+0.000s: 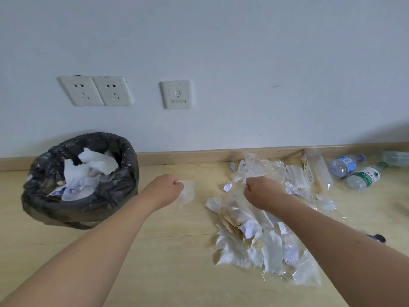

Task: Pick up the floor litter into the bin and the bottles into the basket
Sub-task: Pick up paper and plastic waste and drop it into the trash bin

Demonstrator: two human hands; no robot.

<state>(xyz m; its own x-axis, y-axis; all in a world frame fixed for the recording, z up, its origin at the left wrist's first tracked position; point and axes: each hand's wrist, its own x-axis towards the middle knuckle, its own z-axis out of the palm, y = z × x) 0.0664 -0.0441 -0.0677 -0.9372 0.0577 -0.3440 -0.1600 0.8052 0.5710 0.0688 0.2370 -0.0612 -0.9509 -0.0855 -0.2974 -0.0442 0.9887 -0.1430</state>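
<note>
A heap of torn paper and clear plastic wrap (261,229) is spread on the wooden floor (172,251). A plastic scrap (187,192) is pinched in the left hand (167,188); wrap is clutched by the right hand (262,190). Paper is already held in the black-lined bin (81,180) at left. Bottles (354,171) lie uncollected by the white wall (221,52); no basket is seen.

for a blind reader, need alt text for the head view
Left hand pinches a clear wrapper beside the black-lined bin; right hand grips plastic in the litter pile. Bottles lie by the wall.
</note>
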